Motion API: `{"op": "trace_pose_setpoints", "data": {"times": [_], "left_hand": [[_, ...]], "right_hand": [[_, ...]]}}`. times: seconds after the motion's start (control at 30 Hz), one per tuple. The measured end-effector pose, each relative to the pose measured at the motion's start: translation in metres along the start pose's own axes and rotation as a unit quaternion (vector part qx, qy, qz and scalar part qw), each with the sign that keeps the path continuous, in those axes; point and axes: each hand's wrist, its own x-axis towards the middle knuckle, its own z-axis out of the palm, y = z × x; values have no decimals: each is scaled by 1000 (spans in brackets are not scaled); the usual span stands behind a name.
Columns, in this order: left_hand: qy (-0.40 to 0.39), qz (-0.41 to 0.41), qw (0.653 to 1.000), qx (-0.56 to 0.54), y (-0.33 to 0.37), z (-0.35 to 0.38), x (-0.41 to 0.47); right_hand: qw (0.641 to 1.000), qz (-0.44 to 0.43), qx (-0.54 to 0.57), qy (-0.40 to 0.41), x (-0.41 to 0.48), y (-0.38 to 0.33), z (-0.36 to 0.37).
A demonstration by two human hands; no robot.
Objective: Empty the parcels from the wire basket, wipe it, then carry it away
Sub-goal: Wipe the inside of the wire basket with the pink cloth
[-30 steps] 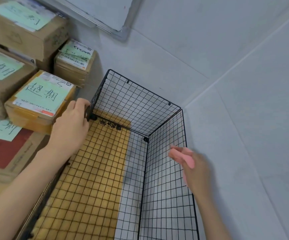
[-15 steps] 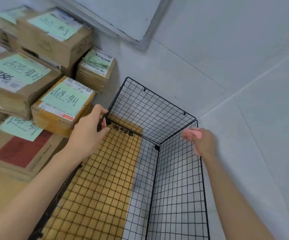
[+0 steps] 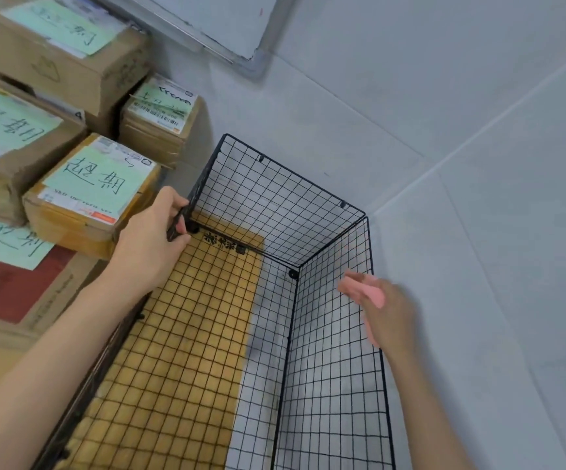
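Note:
The black wire basket (image 3: 276, 198) stands on the floor with no parcels inside; a flat yellow-brown cardboard sheet (image 3: 179, 334) shows through its mesh bottom. My left hand (image 3: 154, 244) grips the top rim at the basket's far left corner. My right hand (image 3: 381, 310), blurred, holds a pink cloth (image 3: 364, 290) against the outer side of the right mesh wall, near its top edge. Several cardboard parcels (image 3: 89, 195) with green handwritten labels are stacked on the left, just outside the basket.
A grey tiled wall (image 3: 359, 96) rises behind the basket and grey floor tiles (image 3: 495, 300) lie to its right. A white board's corner (image 3: 251, 59) leans at the top. A large flat box with a red panel (image 3: 13, 290) lies at the left under the parcels.
My right hand with the pink cloth went up to the far end of the right wall's rim, then came back down toward me along it. My left hand kept its grip on the corner.

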Motion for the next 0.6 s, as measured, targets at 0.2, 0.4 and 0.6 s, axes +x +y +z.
{"op": "trace_pose_setpoints", "data": {"times": [0.2, 0.4, 0.6], "left_hand": [[-7, 10, 1000, -7, -1, -1, -2], [-9, 23, 1000, -3, -6, -1, -3], [1, 14, 1000, -5, -6, 1, -2]], "right_hand": [[999, 13, 31, 1, -28, 16, 6], [1000, 4, -17, 5, 30, 10, 4], [998, 39, -41, 29, 133, 22, 9]]}}
